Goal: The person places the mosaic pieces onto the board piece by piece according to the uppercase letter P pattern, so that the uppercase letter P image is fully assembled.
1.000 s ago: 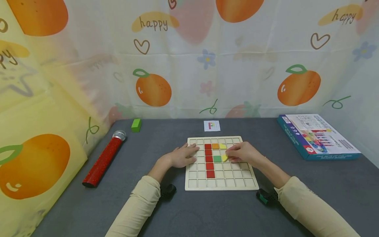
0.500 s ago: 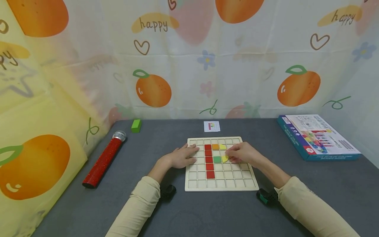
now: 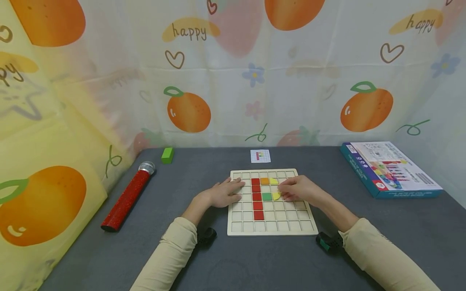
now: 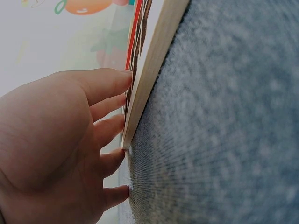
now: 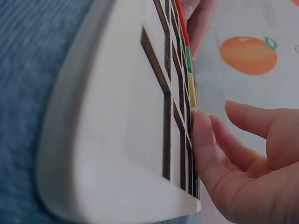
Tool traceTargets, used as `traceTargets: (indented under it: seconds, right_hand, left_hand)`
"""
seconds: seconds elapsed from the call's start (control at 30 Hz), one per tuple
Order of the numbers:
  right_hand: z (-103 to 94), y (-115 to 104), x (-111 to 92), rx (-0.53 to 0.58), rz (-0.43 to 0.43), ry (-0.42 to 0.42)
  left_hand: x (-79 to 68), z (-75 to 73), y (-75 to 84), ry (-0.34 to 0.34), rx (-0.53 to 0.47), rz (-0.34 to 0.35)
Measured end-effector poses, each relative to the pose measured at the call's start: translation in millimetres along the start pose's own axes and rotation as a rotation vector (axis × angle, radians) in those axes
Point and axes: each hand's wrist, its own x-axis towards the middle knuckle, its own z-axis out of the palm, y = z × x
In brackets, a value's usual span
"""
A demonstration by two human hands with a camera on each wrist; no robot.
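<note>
A pale wooden grid board lies on the dark table. My left hand rests flat on its left edge, fingers spread, as the left wrist view also shows. A column of red squares sits in the cells, with an orange tile and a yellow tile beside its top. Lower down is a green square, and right of it a yellow tile with a rounded edge. My right hand touches the board beside this rounded tile; in the right wrist view its fingers are loosely bent, fingertips apart.
Behind the board lies a small pattern card. A green block and a red glittery microphone are at the left. A flat game box lies at the back right, before a printed curtain.
The rounded yellow tile has gone from tilted at my right fingertips to lying flat in the cell beside the green square. My left hand has stayed put.
</note>
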Motion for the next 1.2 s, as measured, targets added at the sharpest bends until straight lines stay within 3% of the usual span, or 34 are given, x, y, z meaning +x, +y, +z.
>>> traceTargets:
  seconds: [0.33, 0.87, 1.2]
  right_hand:
    - [-11.1, 6.0, 0.4, 0.007, -0.038, -0.018]
    - [-44.6, 13.5, -9.1, 0.072, -0.086, -0.052]
    - [-68.5, 27.5, -13.4, 0.136, -0.051, -0.039]
  left_hand:
    - [0.5, 0.7, -0.4, 0.004, 0.009, -0.009]
    - [-0.6, 1.5, -1.6, 0.003, -0.003, 0.004]
    - [1.3, 1.2, -2.3, 0.004, -0.003, 0.006]
